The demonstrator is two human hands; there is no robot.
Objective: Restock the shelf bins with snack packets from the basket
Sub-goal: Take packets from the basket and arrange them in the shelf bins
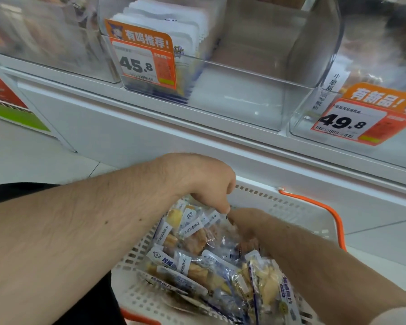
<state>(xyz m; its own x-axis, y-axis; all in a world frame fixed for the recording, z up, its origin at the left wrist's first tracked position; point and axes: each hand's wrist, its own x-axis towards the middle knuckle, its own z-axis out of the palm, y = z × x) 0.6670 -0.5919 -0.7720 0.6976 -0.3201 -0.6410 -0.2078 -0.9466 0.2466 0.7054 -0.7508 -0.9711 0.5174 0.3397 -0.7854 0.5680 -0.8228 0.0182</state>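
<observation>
A white perforated basket (277, 207) with orange handles sits low in front of me, full of several clear snack packets (197, 266) with blue-and-white labels. My left hand (202, 181) reaches down into the basket's far side with its fingers curled, fingertips touching the packets. My right hand (246, 226) is buried among the packets, fingers hidden; whether it grips one I cannot tell. Above, a clear shelf bin (239, 95) holds a row of upright packets (174, 36) on its left half only.
An orange price tag reading 45.8 (141, 59) hangs on the middle bin. Another tag reading 49.8 (352, 118) marks the right bin (314, 113). A blurred bin (45, 38) stands at the left. The white shelf ledge (150, 127) runs below them, with tiled floor beneath.
</observation>
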